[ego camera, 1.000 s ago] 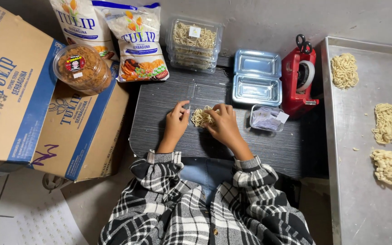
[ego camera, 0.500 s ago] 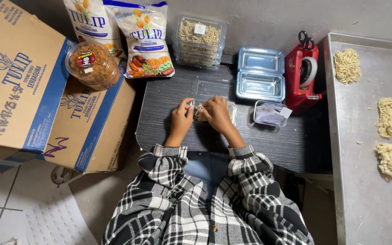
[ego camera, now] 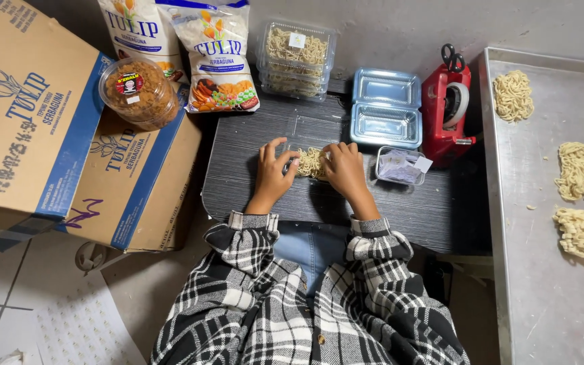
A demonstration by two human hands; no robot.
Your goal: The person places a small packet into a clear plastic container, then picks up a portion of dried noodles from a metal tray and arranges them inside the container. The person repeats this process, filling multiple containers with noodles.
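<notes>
- Since half a second ago both hands have barely shifted; they stay pressed at either side of the pale yellow noodle nest (ego camera: 312, 162) in the open clear plastic clamshell box (ego camera: 313, 132), and the view has steadied a little.
- Dark ribbed tabletop (ego camera: 238, 169) is small: its left edge drops beside the cardboard cartons with blue print (ego camera: 69, 135), its right edge meets the large steel tray (ego camera: 528, 297). Bare tabletop lies left of the left hand and in front of both wrists.
- Left hand (ego camera: 273, 172) rests palm down, fingers loosely spread, fingertips touching the left side of the noodle nest; it grips nothing that I can make out.
- Right hand (ego camera: 345, 169) lies curved over the right side of the nest, fingers bent onto it, pressing rather than pinching.
- Beyond the hands: a stack of closed clear boxes filled with noodles (ego camera: 297, 57), two empty bluish clamshell boxes (ego camera: 386, 107), a red tape dispenser (ego camera: 446, 111) with scissors on top.
- Just right of the right hand sits a small clear tub holding paper labels (ego camera: 400, 165).
- Steel tray carries several loose noodle nests (ego camera: 579, 169), well apart.
- Round clear tub of brown food (ego camera: 140, 93) sits on the cartons; two flour bags (ego camera: 214, 54) lean at the back.
</notes>
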